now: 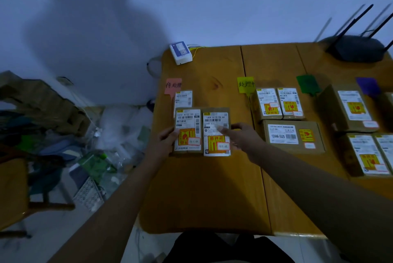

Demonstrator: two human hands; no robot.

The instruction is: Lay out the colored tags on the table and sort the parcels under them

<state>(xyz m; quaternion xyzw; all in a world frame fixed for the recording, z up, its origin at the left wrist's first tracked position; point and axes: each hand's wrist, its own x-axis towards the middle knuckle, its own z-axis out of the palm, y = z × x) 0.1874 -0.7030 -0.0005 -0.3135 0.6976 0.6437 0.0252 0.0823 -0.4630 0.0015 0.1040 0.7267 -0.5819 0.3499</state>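
Four tags lie across the wooden table [212, 194]: pink [173, 85], yellow [245, 84], green [307, 84] and purple [368, 85]. Under the pink tag sit three labelled parcels: a small one [183, 98] at the back and two side by side in front. My left hand [168, 137] grips the left edge of the left parcel [188, 131]. My right hand [240, 135] rests on the right parcel [215, 133], thumb on its label and fingers at its right edge. Three parcels [278, 103] lie under the yellow tag, others under green and purple.
A white adapter box [180, 52] with a cable sits at the table's back left corner. A black router [357, 48] with antennas stands at the back right. To the left of the table, clutter of bags and cardboard [63, 126] covers the floor.
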